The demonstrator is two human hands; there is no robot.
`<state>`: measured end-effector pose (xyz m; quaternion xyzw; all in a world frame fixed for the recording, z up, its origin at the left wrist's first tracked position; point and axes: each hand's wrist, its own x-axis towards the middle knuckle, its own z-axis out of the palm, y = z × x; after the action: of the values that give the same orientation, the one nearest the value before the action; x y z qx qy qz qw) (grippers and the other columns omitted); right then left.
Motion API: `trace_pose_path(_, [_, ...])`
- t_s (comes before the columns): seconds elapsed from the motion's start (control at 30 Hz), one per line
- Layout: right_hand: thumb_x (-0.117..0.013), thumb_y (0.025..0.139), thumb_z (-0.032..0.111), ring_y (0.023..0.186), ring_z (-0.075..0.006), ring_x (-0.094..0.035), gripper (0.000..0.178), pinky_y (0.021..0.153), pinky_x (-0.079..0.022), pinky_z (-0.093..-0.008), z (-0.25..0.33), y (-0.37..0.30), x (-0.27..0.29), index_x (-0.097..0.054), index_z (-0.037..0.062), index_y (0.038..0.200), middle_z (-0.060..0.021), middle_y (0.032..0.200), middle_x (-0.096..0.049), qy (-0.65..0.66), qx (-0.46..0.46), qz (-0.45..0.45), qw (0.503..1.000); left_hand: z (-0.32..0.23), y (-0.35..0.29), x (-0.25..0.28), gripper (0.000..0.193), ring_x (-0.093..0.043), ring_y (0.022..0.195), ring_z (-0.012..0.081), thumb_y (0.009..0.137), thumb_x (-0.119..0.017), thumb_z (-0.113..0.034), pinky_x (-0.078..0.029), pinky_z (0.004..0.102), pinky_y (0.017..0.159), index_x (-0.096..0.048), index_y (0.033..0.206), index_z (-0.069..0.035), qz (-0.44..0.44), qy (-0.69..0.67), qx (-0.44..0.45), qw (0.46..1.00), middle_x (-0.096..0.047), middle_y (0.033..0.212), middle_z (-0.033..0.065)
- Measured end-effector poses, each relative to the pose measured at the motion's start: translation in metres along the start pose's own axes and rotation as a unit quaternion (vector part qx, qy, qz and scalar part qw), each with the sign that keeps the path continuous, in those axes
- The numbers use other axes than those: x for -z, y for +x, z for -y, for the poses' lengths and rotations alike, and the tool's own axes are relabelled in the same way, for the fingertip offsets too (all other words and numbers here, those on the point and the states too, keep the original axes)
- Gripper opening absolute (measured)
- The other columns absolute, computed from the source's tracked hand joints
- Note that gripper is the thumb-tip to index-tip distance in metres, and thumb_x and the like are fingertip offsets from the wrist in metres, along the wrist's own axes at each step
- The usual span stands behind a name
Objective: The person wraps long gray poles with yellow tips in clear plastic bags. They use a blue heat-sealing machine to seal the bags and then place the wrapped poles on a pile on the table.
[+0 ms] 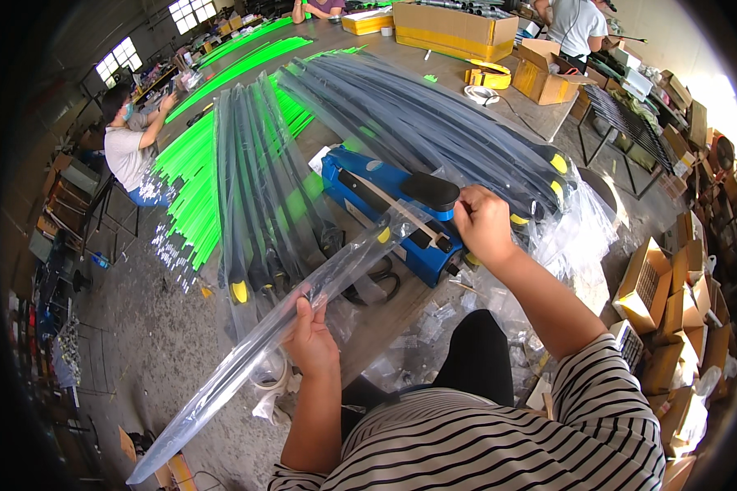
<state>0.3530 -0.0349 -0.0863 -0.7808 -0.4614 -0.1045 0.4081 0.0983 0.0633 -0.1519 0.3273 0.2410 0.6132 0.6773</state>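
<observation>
Long clear plastic bag (303, 299) with a dark stick inside runs from the lower left up to the middle, its top end on the blue sealing machine (385, 214). Left hand (309, 337) is closed around the bag, and right hand (483, 225) is curled by the machine's black handle (431, 191). Piles of bagged sticks (262, 164) lie on the table (532, 114) behind.

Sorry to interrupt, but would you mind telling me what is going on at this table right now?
A person in a striped top is working at a blue tabletop heat sealer. Their left hand grips a long dark rod in a clear plastic sleeve, whose upper end lies across the sealer. Their right hand rests by the sealer's black handle. Piles of similarly bagged dark rods lie on the table behind, beside bright green strips. Other people sit further along the table.
</observation>
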Motion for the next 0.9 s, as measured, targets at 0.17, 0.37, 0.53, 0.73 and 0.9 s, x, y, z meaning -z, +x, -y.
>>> trace_pose_path(0.17, [-0.052,0.082,0.044,0.107,-0.0376,-0.045,0.055,0.097,-0.032,-0.0394,0.011,-0.006,-0.008,-0.047,-0.0004,0.114,-0.0251,0.114,-0.049,-0.143,0.254,0.104,0.951,0.001,0.001,-0.001,0.018,-0.058,0.090,0.0218,0.083,-0.054,-0.002,-0.052,0.0334,0.078,-0.055,0.100,0.005,-0.005,0.006,-0.006,1.000,-0.057,0.101,0.0155])
trace_pose_path(0.37, [-0.043,0.082,0.054,0.112,-0.0397,-0.040,0.076,0.098,-0.030,-0.0400,0.019,-0.002,-0.008,-0.025,-0.0007,0.132,-0.0242,0.123,-0.042,-0.118,0.213,0.265,0.933,0.000,0.002,-0.001,0.018,-0.058,0.090,0.0218,0.083,-0.054,-0.002,-0.052,0.0336,0.078,-0.055,0.100,0.005,0.000,0.011,-0.006,1.000,-0.057,0.101,0.0160])
trace_pose_path(0.53, [-0.036,0.083,0.060,0.124,-0.0337,-0.030,0.081,0.102,-0.026,-0.0366,0.020,0.003,-0.010,-0.021,-0.0009,0.134,-0.0201,0.137,-0.024,-0.140,0.153,0.362,0.909,0.002,0.002,0.001,0.018,-0.058,0.091,0.0217,0.083,-0.054,-0.003,-0.052,0.0339,0.078,-0.055,0.100,0.005,0.002,0.015,-0.007,1.000,-0.058,0.101,0.0160])
trace_pose_path(0.73, [-0.036,0.084,0.058,0.119,-0.0349,-0.036,0.076,0.097,-0.033,-0.0369,0.029,0.003,-0.009,-0.023,0.0026,0.134,-0.0203,0.138,-0.022,-0.135,0.157,0.376,0.903,0.004,0.002,0.002,0.019,-0.057,0.092,0.0215,0.083,-0.054,-0.003,-0.051,0.0335,0.078,-0.054,0.101,0.005,-0.004,0.014,-0.004,1.000,-0.057,0.102,0.0154])
trace_pose_path(0.9, [-0.047,0.082,0.048,0.109,-0.0385,-0.044,0.066,0.094,-0.036,-0.0371,0.022,0.004,0.006,-0.038,-0.0025,0.124,-0.0228,0.123,-0.043,-0.074,0.118,0.292,0.946,0.003,0.002,0.001,0.019,-0.057,0.092,0.0210,0.083,-0.054,-0.003,-0.051,0.0332,0.079,-0.055,0.101,0.004,-0.011,0.018,0.002,1.000,-0.056,0.103,0.0147])
